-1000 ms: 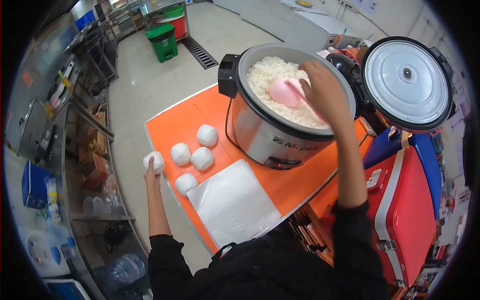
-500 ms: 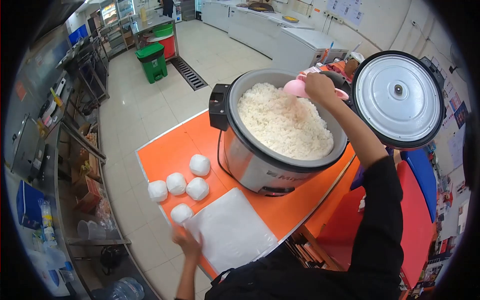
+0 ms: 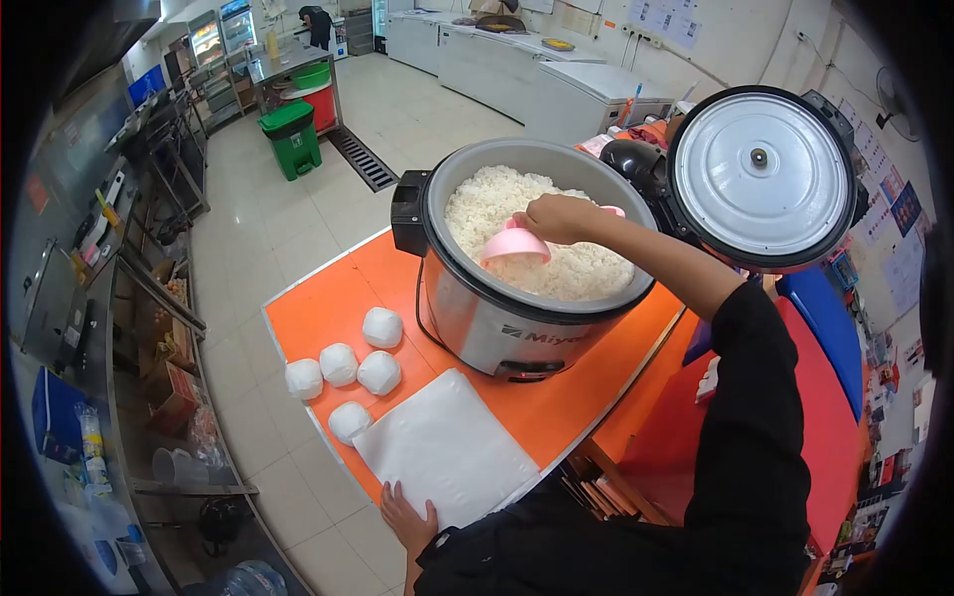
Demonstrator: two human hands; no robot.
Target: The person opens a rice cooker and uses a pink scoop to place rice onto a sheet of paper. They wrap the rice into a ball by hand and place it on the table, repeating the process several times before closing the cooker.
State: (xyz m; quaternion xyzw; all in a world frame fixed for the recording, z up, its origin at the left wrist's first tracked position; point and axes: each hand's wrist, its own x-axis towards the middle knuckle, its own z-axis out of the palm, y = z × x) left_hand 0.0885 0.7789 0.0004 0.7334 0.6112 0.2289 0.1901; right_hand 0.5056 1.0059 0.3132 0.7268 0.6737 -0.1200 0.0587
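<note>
My right hand (image 3: 561,218) grips a pink scoop (image 3: 515,243), its bowl tilted mouth-down against the cooked rice (image 3: 586,270). Another bit of pink shows behind the wrist. The rice fills a large silver rice cooker (image 3: 497,325) with its lid (image 3: 760,159) swung up at the right. At the front, my left hand (image 3: 407,515) lies with fingers apart on the near-left corner of a stack of white paper sheets (image 3: 447,447). Several white paper-wrapped bundles (image 3: 379,372) sit left of the cooker, one touching the stack's far-left edge.
An orange table (image 3: 338,283) carries the cooker, paper and bundles. Metal shelving (image 3: 189,487) runs along the left. Beyond the table are a green bin (image 3: 290,139), a floor drain (image 3: 360,157) and white chest freezers (image 3: 487,65). A person (image 3: 316,27) stands far back.
My right hand has brought the scoop from the cooker's far right rim to the near middle of the rice. My left hand has come down onto the paper, whose lifted corner now lies flat.
</note>
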